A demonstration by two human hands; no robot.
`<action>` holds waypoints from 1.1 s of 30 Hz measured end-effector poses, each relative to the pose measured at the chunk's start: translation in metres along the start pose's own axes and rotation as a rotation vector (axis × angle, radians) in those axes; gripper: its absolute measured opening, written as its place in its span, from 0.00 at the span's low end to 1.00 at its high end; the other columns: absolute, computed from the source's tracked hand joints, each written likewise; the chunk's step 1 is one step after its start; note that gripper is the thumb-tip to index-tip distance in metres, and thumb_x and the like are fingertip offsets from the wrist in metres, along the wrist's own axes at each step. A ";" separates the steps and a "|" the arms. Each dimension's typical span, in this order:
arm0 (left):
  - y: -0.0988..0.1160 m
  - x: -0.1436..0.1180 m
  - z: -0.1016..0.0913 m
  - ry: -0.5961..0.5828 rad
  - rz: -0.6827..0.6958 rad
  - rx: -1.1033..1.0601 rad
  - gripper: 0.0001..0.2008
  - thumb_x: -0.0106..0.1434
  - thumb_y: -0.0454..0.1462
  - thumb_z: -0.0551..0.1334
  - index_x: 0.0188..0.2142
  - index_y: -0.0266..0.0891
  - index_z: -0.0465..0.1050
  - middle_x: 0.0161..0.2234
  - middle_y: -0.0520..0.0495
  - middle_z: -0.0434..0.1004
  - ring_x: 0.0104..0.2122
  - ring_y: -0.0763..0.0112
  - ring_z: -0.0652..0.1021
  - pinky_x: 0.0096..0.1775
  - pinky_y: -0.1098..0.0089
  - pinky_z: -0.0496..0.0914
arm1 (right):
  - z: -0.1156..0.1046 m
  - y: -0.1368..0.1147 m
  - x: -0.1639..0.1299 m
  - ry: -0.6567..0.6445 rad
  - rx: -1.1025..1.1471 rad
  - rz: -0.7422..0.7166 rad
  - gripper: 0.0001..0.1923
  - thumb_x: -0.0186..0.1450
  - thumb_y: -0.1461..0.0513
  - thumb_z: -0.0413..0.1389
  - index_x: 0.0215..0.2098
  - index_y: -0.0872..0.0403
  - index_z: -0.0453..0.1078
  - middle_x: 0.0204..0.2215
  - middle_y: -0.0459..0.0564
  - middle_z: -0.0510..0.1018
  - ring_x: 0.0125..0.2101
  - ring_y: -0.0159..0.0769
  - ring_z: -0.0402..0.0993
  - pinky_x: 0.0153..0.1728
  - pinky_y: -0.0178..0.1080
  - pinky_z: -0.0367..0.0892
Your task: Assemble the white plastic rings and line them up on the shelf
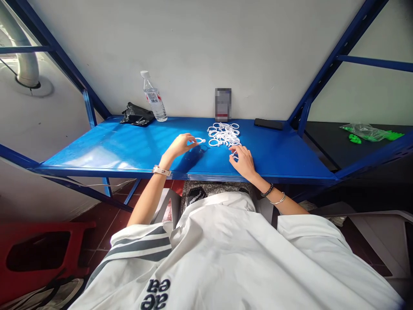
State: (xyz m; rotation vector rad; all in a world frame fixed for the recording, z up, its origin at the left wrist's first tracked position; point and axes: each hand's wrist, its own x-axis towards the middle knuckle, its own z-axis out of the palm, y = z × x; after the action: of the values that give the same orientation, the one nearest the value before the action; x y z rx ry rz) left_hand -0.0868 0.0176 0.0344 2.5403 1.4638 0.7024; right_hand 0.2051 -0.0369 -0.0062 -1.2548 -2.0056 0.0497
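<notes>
A pile of several white plastic rings (223, 134) lies on the blue shelf (122, 148), near its back middle. My left hand (179, 146) is raised a little over the shelf and pinches one white ring (200, 140) at its fingertips, left of the pile. My right hand (242, 160) rests palm down on the shelf at the pile's near edge, its fingers touching a ring there. Whether it grips that ring is hidden by the fingers.
A clear water bottle (154, 97) and a crumpled black bag (137, 115) stand at the back left. A dark phone (268, 124) lies at the back right. Green items in a clear bag (371, 132) sit on the neighbouring black shelf. A red stool (38, 252) is lower left.
</notes>
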 end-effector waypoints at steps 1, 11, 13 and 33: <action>-0.009 -0.002 -0.002 0.004 -0.025 0.029 0.25 0.68 0.55 0.55 0.39 0.35 0.77 0.40 0.41 0.79 0.33 0.67 0.76 0.39 0.67 0.71 | 0.001 0.000 -0.001 -0.005 -0.051 -0.010 0.10 0.63 0.66 0.52 0.43 0.51 0.69 0.39 0.55 0.78 0.42 0.49 0.72 0.41 0.47 0.64; 0.001 -0.001 -0.005 -0.253 -0.046 0.041 0.11 0.61 0.41 0.60 0.35 0.39 0.80 0.45 0.42 0.80 0.39 0.62 0.78 0.40 0.68 0.71 | 0.005 0.006 -0.001 -0.126 -0.096 0.001 0.13 0.59 0.70 0.50 0.40 0.52 0.68 0.36 0.52 0.77 0.38 0.45 0.73 0.38 0.43 0.59; 0.007 0.000 -0.004 -0.266 -0.039 0.034 0.12 0.61 0.42 0.61 0.37 0.39 0.80 0.44 0.42 0.80 0.38 0.63 0.78 0.39 0.69 0.71 | 0.005 0.006 -0.001 -0.143 -0.079 -0.010 0.12 0.60 0.70 0.49 0.39 0.52 0.69 0.36 0.52 0.77 0.39 0.44 0.73 0.39 0.43 0.59; 0.058 0.001 0.023 -0.109 -0.078 0.288 0.12 0.68 0.41 0.60 0.43 0.34 0.75 0.42 0.36 0.75 0.42 0.56 0.76 0.41 0.66 0.69 | 0.002 0.001 0.000 -0.181 0.025 -0.057 0.11 0.63 0.70 0.50 0.30 0.51 0.70 0.37 0.52 0.79 0.44 0.46 0.72 0.45 0.47 0.62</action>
State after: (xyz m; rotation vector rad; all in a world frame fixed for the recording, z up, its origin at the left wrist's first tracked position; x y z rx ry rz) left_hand -0.0310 -0.0094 0.0337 2.6562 1.7247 0.3575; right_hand 0.2050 -0.0355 -0.0078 -1.2134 -2.1870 0.1653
